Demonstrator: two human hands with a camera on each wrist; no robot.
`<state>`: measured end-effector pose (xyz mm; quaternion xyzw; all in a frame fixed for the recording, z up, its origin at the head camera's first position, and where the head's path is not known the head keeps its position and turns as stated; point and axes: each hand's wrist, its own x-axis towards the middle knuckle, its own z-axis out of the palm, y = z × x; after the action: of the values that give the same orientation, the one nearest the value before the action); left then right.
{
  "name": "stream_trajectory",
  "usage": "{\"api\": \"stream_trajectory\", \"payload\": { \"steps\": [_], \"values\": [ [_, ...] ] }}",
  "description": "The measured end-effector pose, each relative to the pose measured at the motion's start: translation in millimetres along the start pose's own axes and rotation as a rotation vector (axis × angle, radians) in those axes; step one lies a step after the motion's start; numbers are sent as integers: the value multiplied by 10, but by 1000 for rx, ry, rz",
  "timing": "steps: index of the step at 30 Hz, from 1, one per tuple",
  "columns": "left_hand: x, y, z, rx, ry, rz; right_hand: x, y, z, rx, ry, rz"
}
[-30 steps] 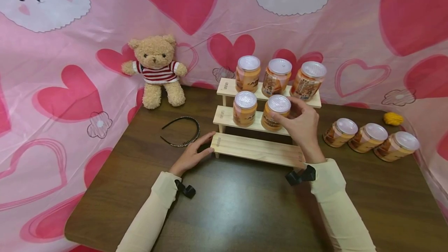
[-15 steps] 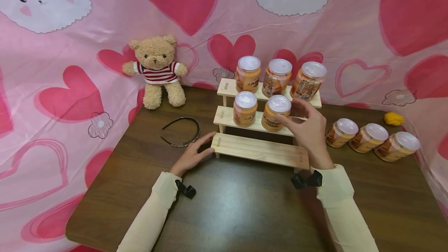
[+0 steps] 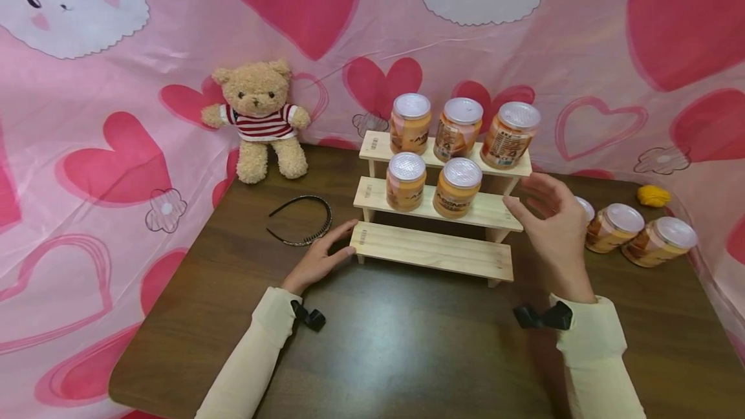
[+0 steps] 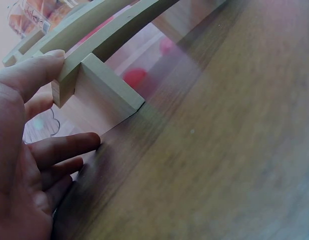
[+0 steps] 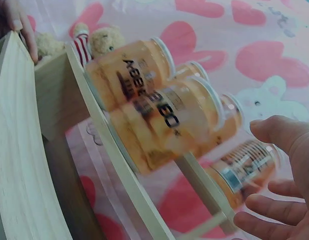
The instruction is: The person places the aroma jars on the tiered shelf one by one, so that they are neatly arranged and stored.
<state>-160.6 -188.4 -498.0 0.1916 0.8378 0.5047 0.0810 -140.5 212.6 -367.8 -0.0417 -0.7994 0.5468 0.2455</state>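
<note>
A three-tier wooden display stand (image 3: 433, 251) holds orange jars with clear lids. Two jars, a left one (image 3: 406, 181) and a right one (image 3: 457, 187), sit on the middle step, and three more, including this one (image 3: 509, 136), line the top step. My left hand (image 3: 319, 257) rests at the left end of the bottom step, its thumb (image 4: 37, 75) on the board's edge and its other fingers extended. Beyond the right end of the middle step my right hand (image 3: 555, 235) hangs with nothing in it, fingers loosely bent and thumb apart, as the right wrist view also shows.
Three more jars stand on the table at right, the nearest one (image 3: 659, 242) fully visible and the farthest partly behind my right hand. A yellow yarn ball (image 3: 654, 196) lies behind them. At left are a teddy bear (image 3: 256, 121) and a black headband (image 3: 328, 212).
My right hand has let go of the right jar on the middle step and moved right, away from it. That jar stays standing on the step. My left hand has kept its place.
</note>
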Motion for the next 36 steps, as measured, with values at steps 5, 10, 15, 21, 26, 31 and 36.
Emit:
{"api": "stream_trajectory", "payload": {
  "steps": [5,10,15,21,26,31,36],
  "values": [
    [-7,13,-1,3,4,5,10,99,-185,-1,67,51],
    [-6,21,0,-2,2,2,33,228,-401,-3,147,72],
    [-4,12,2,-9,2,-16,48,363,-668,-6,210,113],
    [-7,-1,-1,-9,2,-23,60,519,-972,-44,308,121],
    [-13,4,-8,-9,6,-16,61,626,-1165,-82,355,130],
    [-15,8,-6,2,5,2,80,738,-1316,-64,389,140],
    [-8,3,0,0,0,4,92,848,-1439,-79,429,182]
  ]
}}
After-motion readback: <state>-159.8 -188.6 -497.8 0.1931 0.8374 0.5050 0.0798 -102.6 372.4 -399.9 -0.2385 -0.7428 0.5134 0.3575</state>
